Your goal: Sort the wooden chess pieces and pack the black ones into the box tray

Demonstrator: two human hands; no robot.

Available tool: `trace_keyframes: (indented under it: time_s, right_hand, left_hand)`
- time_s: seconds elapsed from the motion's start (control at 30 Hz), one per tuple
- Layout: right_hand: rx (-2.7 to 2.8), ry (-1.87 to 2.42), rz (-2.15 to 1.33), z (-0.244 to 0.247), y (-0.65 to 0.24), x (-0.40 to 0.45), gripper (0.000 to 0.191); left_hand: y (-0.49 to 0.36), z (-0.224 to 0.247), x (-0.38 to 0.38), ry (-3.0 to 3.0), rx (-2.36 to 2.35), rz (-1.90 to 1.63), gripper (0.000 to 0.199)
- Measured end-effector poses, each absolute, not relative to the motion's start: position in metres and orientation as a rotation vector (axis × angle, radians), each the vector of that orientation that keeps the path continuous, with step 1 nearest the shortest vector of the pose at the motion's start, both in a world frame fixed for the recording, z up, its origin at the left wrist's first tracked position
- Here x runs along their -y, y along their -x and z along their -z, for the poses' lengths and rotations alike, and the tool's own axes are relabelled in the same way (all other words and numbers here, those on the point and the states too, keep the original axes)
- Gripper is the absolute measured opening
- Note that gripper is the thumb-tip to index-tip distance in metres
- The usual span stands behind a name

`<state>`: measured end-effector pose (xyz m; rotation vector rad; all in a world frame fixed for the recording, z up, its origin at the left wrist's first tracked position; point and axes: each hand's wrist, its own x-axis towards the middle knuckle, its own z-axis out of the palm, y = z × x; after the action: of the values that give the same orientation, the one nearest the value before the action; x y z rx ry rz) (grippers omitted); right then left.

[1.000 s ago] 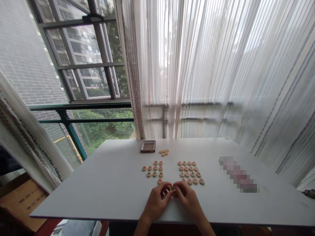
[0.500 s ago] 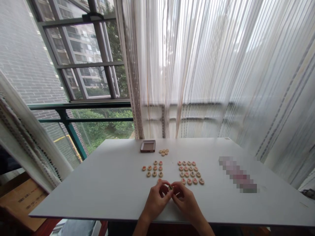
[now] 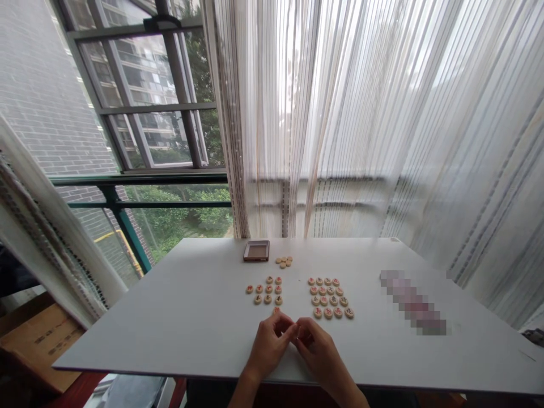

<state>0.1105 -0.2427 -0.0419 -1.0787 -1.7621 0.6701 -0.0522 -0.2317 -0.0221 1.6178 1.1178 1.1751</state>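
Note:
My left hand [image 3: 271,341] and my right hand [image 3: 319,347] meet just above the near part of the table, fingertips pinched together around a xiangqi piece. The fingers now hide almost all of that piece. Beyond my left hand lies a loose group of round wooden xiangqi pieces [image 3: 269,289] marked with red and dark characters. One red-marked piece [image 3: 276,310] sits right at my left fingertips, partly covered. Ahead of my right hand, more xiangqi pieces [image 3: 331,291] form neat rows, characters up.
Several blank-topped pieces [image 3: 284,262] cluster at the back beside a shallow open box [image 3: 256,259]. A pixelated pinkish object [image 3: 414,303] lies on the right of the white table [image 3: 170,328]. Behind the table hang sheer curtains [image 3: 340,141]; a cardboard box [image 3: 42,345] is at the lower left.
The piece between my fingertips has turned or been covered, so its dark-marked face no longer shows. Both hands stay in about the same place, and the view has shifted slightly.

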Motion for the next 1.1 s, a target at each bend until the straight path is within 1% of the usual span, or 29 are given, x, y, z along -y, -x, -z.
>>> trace_keyframes:
  time_s: [0.2,0.37,0.5,0.67,0.77,0.97,1.1]
  right_hand:
    - [1.688,1.065,-0.735,0.038,-0.113,0.241,0.015]
    - [1.648,1.078,-0.757,0.039,-0.113,0.239,0.017]
    - [1.650,1.071,-0.784,0.038,-0.114,0.239,0.022]
    - [1.619,1.018,-0.928,0.030,-0.116,0.241,0.029]
    - [1.602,1.033,-0.984,0.028,-0.116,0.242,0.032]
    - [1.576,1.137,-0.938,0.038,-0.116,0.237,0.030]
    - [1.521,1.183,-0.975,0.042,-0.118,0.234,0.035]
  left_hand:
    - [0.051,0.016,0.234,-1.646,-1.094,-1.149,0.037]
    - [0.050,0.016,0.235,-1.709,-1.129,-1.106,0.032]
    - [0.050,0.015,0.235,-1.702,-1.158,-1.102,0.033]
    - [0.049,0.016,0.234,-1.701,-1.185,-1.124,0.033]
    - [0.049,0.016,0.234,-1.709,-1.186,-1.104,0.030]
    - [0.048,0.013,0.239,-1.767,-1.179,-1.065,0.022]
    - [0.049,0.009,0.241,-1.803,-1.197,-1.038,0.018]
